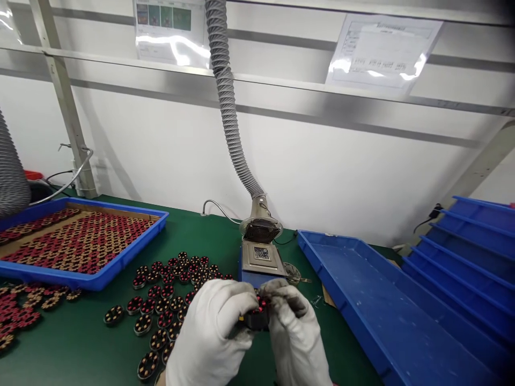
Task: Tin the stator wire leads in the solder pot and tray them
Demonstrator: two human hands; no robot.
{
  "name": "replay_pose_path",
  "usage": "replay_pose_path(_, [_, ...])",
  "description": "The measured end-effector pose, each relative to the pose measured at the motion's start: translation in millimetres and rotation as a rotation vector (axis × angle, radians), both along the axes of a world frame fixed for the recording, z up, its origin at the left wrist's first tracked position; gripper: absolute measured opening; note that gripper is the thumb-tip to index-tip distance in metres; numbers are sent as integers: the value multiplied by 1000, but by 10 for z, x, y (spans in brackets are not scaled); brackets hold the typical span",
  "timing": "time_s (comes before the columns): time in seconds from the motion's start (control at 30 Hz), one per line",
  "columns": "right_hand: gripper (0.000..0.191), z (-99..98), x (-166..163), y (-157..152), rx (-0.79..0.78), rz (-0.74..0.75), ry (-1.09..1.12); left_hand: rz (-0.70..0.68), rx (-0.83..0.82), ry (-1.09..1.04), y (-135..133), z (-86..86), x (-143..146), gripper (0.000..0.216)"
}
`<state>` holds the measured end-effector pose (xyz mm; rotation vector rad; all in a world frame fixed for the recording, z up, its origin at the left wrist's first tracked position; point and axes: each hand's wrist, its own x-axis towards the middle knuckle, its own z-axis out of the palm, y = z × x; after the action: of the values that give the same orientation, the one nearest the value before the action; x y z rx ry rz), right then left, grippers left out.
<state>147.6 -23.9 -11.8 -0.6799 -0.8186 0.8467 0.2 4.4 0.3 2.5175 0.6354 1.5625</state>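
Observation:
My left hand, in a white glove, has its fingers closed on the left side of a small round black-and-red part. My right hand, also gloved and dirty at the fingertips, pinches the same part from the right. The fingers cover much of it. It is held just above a dark block at the front of a blue machine with a metal top plate. Several round black parts with red or gold segments lie left of my hands, partly hidden by my left glove.
A blue tray of red and gold rings stands at left, with more loose rings before it. On the right are a long blue tray and stacked blue trays. A grey duct hose hangs down behind the machine.

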Motion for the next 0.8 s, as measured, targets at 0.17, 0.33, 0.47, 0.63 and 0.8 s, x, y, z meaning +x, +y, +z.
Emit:
replay_pose_path(0.17, [20, 96, -23, -53, -60, -62, 168, 50, 19, -33, -29, -6, -9, 23])
replay_pose_path(0.33, [33, 157, -266, -81, -186, 328, 62, 83, 21, -21, 7, -9, -57, 27])
replay_pose_path(0.47, [34, 78, -306, -51, -235, 417, 220, -12, -49, 24, 89, 2, -113, 34])
replay_pose_path(0.63, [34, 23, -293, -32, -280, 441, 249, -180, -231, -75, 157, 45, -179, 21])
replay_pose_path(0.8, [33, 64, -347, -63, -278, 532, 286, -229, -608, -448, 148, 78, -215, 20])
